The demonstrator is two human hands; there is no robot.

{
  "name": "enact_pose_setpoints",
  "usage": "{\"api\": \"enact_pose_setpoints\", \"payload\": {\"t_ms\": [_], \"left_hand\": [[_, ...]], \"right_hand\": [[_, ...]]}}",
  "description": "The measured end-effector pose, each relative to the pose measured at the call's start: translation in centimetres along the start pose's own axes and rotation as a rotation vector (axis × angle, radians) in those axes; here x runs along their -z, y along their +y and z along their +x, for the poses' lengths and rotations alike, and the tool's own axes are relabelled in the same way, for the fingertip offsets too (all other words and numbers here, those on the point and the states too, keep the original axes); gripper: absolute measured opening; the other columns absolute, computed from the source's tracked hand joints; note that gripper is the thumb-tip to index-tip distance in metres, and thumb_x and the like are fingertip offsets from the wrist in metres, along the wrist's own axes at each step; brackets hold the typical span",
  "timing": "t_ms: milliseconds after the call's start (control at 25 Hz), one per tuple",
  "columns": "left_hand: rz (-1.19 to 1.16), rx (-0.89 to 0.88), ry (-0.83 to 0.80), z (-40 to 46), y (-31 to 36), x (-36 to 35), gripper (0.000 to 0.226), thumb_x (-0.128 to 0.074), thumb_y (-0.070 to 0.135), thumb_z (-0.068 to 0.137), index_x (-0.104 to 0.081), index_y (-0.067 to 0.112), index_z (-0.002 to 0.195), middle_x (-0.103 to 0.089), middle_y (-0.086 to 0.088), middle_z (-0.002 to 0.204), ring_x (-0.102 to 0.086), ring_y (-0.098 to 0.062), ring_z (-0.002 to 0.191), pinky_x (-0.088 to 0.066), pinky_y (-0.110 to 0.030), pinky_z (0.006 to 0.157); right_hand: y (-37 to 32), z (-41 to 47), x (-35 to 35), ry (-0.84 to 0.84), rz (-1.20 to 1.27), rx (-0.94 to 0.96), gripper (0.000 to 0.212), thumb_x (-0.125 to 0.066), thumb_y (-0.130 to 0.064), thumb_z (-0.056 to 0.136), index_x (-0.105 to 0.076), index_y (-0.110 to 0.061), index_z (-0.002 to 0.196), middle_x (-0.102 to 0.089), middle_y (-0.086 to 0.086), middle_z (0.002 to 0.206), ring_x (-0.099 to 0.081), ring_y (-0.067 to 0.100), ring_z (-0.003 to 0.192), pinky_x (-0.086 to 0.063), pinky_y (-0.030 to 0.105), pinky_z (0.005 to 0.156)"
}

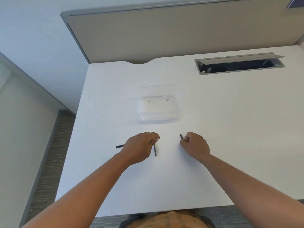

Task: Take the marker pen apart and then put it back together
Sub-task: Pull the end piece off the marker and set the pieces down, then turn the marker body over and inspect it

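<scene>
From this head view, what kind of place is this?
Most likely an office workstation: a white desk backed by a grey cubicle partition, with an open cable hatch set into the desktop, and carpet flooring beside it.

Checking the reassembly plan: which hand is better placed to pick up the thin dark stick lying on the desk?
The left hand, probably. The thin stick lies right under its fingers, while the right hand sits apart from it and already pinches another dark piece.
</scene>
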State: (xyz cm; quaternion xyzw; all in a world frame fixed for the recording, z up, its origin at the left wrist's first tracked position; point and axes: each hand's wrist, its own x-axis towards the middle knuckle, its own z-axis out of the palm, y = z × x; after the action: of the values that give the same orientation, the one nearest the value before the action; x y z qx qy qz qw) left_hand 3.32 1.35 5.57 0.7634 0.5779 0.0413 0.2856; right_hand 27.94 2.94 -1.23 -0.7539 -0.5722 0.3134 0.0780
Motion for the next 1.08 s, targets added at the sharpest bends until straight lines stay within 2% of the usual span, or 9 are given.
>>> {"api": "enact_pose_setpoints", "payload": {"t_ms": [280,440,720,1080], "left_hand": [[0.009,0.001,-0.015,-0.32,-0.02,0.13,0.028,-0.036,0.033,0.107,-0.06,0.03,0.12,-0.067,0.01,0.108,-0.06,-0.018,0.097,-0.048,-0.033,0.08],[-0.008,-0.001,-0.001,-0.3,-0.03,0.39,0.029,-0.036,0.033,0.107,-0.06,0.03,0.121,-0.067,0.01,0.111,-0.06,-0.016,0.098,-0.047,-0.032,0.08],[-0.006,-0.015,0.001,-0.27,-0.07,0.36,0.028,-0.035,0.034,0.107,-0.06,0.031,0.12,-0.067,0.011,0.111,-0.06,-0.016,0.099,-0.048,-0.034,0.082],[-0.044,-0.02,0.008,-0.13,-0.13,0.1,0.027,-0.037,0.034,0.106,-0.061,0.031,0.12,-0.067,0.01,0.11,-0.06,-0.015,0.098,-0.049,-0.034,0.083]], "right_hand": [[-0.63,0.65,-0.03,-0.062,-0.164,0.036,0.024,-0.049,-0.033,0.085,-0.044,-0.018,0.066,-0.058,-0.002,0.07,-0.048,0.021,0.06,-0.037,0.029,0.055],[-0.64,0.68,0.16,-0.091,-0.163,0.042,0.023,-0.049,-0.033,0.084,-0.043,-0.019,0.066,-0.053,-0.004,0.068,-0.047,0.021,0.06,-0.036,0.029,0.055],[-0.48,0.76,0.23,-0.106,-0.138,0.04,0.02,-0.051,-0.035,0.082,-0.048,-0.021,0.069,-0.058,-0.006,0.072,-0.052,0.019,0.064,-0.037,0.029,0.056],[-0.19,0.59,0.2,-0.11,-0.05,0.024,0.024,-0.056,-0.04,0.083,-0.047,-0.021,0.07,-0.056,-0.006,0.071,-0.052,0.019,0.065,-0.038,0.031,0.057]]}}
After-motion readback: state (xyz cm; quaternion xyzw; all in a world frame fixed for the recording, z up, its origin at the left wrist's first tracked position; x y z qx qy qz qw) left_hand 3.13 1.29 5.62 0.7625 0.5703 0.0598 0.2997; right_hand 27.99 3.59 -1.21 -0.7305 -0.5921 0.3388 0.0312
